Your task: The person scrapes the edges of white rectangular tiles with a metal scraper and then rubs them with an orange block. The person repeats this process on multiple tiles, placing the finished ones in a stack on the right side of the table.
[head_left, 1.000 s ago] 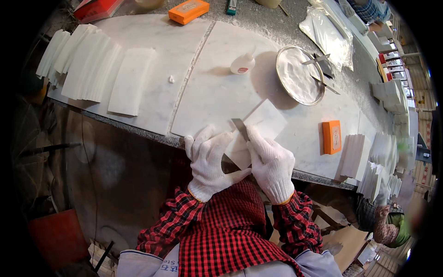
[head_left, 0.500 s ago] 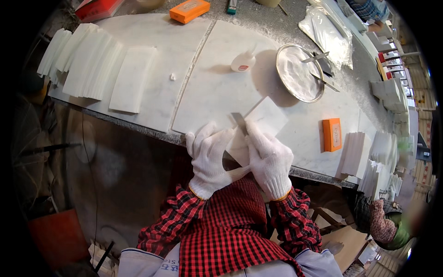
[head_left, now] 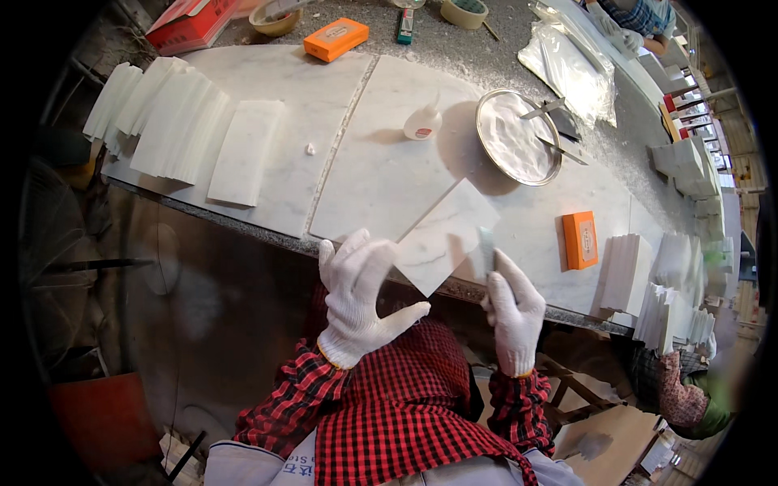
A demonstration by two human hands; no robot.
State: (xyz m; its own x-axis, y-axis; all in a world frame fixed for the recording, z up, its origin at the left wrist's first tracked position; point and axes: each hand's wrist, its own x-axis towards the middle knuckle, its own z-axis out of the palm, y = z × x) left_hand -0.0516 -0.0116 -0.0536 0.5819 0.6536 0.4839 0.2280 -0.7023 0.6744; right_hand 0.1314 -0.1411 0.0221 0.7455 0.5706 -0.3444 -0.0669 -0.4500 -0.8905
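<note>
At the near edge of the bench [head_left: 519, 113], the left hand [head_left: 356, 300], in a white knit glove, holds a white marble tile [head_left: 442, 235] by its lower left corner; the fingers are spread behind the tile and the thumb juts out to the right beneath it. The tile is tilted, one corner pointing down toward the person's red checked shirt, and it hangs over the bench's front edge. The right hand [head_left: 512, 312], also gloved, has its fingers closed together around a thin grey blade [head_left: 486, 247], whose tip rests against the tile's right edge.

An orange rectangular box [head_left: 580, 240] lies flat near the front edge to the right of the tile, just beside a stack of white tiles [head_left: 626, 274]. A second orange box [head_left: 335, 39] sits toward the far edge, and a red flat package [head_left: 190, 23] lies at the far left corner beside a small bowl [head_left: 274, 18]. A round metal dish [head_left: 517, 136] stands past the tile toward the middle of the bench, with scissors [head_left: 545, 109] resting on its rim. A small white bottle [head_left: 423, 123] stands left of the dish. Clear plastic bags [head_left: 567, 69] lie toward the far right. A row of leaning white tiles [head_left: 158, 117] fills the left end, with one single flat tile [head_left: 246, 151] beside it.
</note>
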